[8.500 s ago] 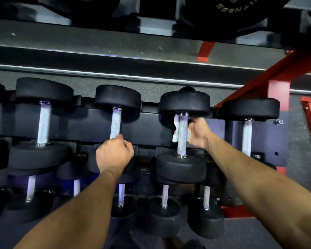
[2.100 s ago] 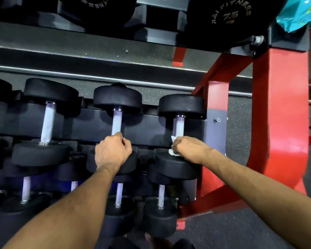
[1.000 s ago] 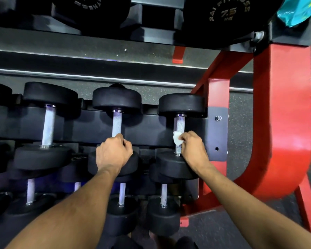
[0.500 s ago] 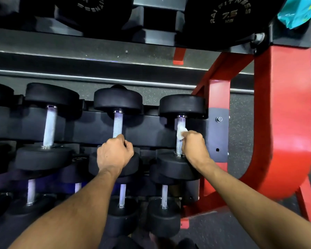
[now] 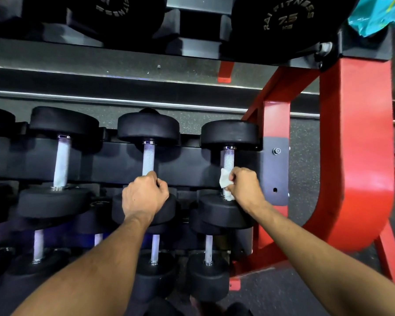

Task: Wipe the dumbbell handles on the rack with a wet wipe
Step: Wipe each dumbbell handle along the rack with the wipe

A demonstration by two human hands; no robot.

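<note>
Black dumbbells with knurled silver handles lie in rows on a black rack (image 5: 114, 165). My right hand (image 5: 244, 188) holds a white wet wipe (image 5: 225, 181) wrapped round the lower part of the rightmost dumbbell's handle (image 5: 228, 158) on the middle shelf. My left hand (image 5: 144, 197) grips the lower end of the neighbouring dumbbell's handle (image 5: 148, 158), just above its near weight head. A third dumbbell handle (image 5: 61, 163) further left is untouched.
A red steel frame (image 5: 360, 156) stands right of the rack. Large black dumbbell heads (image 5: 287, 21) marked 7.5 kg sit on the upper shelf, with a teal bag (image 5: 374, 12) at top right. More dumbbells (image 5: 208, 249) lie on the lowest shelf.
My right hand with the wipe slid up the rightmost handle and has come back down toward its lower end. My left hand stays on the neighbouring handle.
</note>
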